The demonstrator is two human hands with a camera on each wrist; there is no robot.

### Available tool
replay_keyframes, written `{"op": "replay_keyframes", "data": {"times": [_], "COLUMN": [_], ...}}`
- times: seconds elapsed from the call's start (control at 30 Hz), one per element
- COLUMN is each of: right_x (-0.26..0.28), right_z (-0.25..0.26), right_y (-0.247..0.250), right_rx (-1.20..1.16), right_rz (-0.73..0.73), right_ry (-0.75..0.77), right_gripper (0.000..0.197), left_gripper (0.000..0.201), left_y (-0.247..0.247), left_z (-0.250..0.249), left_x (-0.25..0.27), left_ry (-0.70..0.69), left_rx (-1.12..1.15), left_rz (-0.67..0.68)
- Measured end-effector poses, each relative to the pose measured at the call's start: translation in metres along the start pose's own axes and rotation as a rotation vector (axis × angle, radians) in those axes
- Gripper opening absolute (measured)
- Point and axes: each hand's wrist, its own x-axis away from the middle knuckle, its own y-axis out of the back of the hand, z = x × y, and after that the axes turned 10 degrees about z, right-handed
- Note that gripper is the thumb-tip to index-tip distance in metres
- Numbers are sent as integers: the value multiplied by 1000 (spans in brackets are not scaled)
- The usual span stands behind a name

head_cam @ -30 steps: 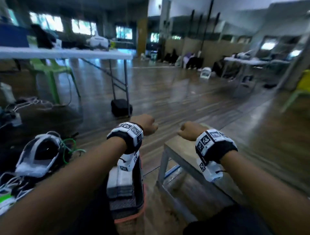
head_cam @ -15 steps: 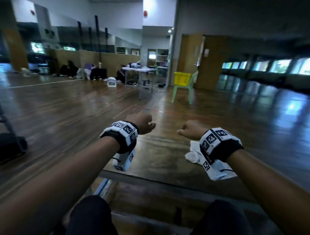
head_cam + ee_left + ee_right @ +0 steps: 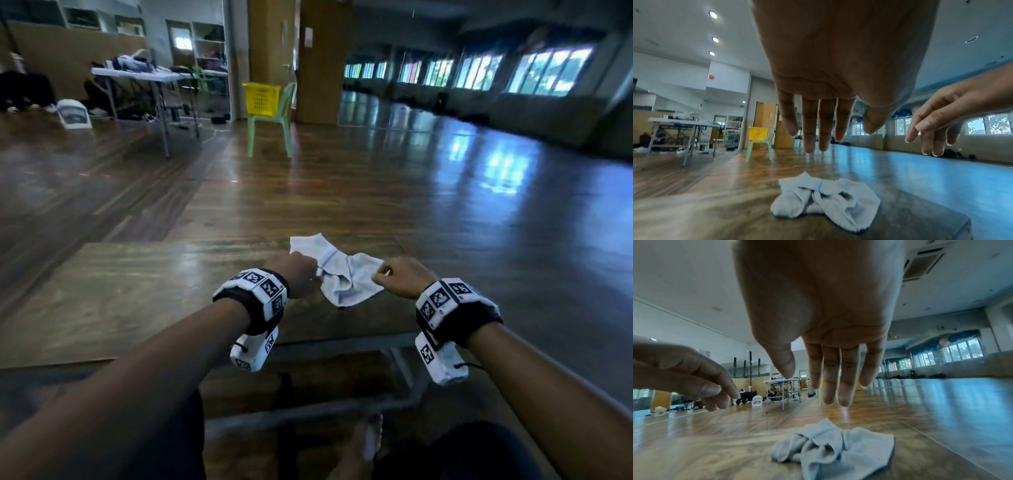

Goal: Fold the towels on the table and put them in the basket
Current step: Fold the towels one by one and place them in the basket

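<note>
A crumpled white towel lies on the low wooden table, near its far right part. My left hand hovers at the towel's left end and my right hand at its right end. In the left wrist view the left hand hangs above the towel with fingers straight and apart from it. The right wrist view shows the right hand likewise, above the towel, holding nothing. A yellow basket stands on a green chair far across the floor.
The green chair with the basket stands several steps ahead on the wooden floor. A white folding table with clutter is at the back left. My knees and a bare foot are below the table's near edge.
My view has swung right, from the cluttered left side to the table and towel. Both hands were fists held up; now their fingers are extended and lowered over the towel.
</note>
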Motion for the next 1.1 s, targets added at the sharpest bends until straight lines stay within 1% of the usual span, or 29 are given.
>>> {"op": "replay_keyframes", "data": {"times": [0.07,0.17,0.3,0.4,0.47,0.53,0.57,0.63,0.7,0.77,0.8,0.9,0.97,1.03,1.1], "right_x": [-16,-46,-92,-127,-149,-168,-175,-185,-189,-190,-189,-181,-176,-169,-161], "right_z": [-15,-32,-45,-53,-57,-62,-63,-65,-67,-69,-70,-70,-67,-63,-56], "right_y": [-16,-40,-61,-70,-76,-82,-84,-90,-95,-96,-96,-93,-91,-87,-79], "right_rx": [-14,-39,-23,-16,-25,-48,-55,-75,-84,-87,-88,-97,-135,-178,-229], "right_rz": [41,75,78,78,65,56,63,78,79,65,58,39,33,36,43], "right_ry": [-13,-69,-96,-109,-126,-139,-140,-130,-121,-121,-122,-121,-115,-113,-81], "right_gripper": [29,25,23,25,24,30,36,39,30,15,11,9,14,28,41], "left_gripper": [33,31,27,27,29,29,27,25,26,26,24,20,14,11,15], "left_y": [-17,-39,-65,-76,-80,-83,-85,-87,-92,-96,-97,-93,-83,-68,-49], "left_z": [-3,-2,4,2,0,-1,-1,-1,1,2,2,2,2,3,3], "left_x": [-19,-46,-96,-135,-161,-185,-195,-210,-219,-223,-223,-219,-212,-204,-192], "left_ry": [-17,-18,-18,-24,-38,-39,-34,-36,-42,-45,-48,-69,-93,-118,-129], "left_rx": [9,-8,128,191,185,146,121,61,14,-17,-13,52,76,83,84], "left_rz": [21,12,43,4,-39,-65,-63,-40,-6,-18,-37,-90,-124,-168,-204]}}
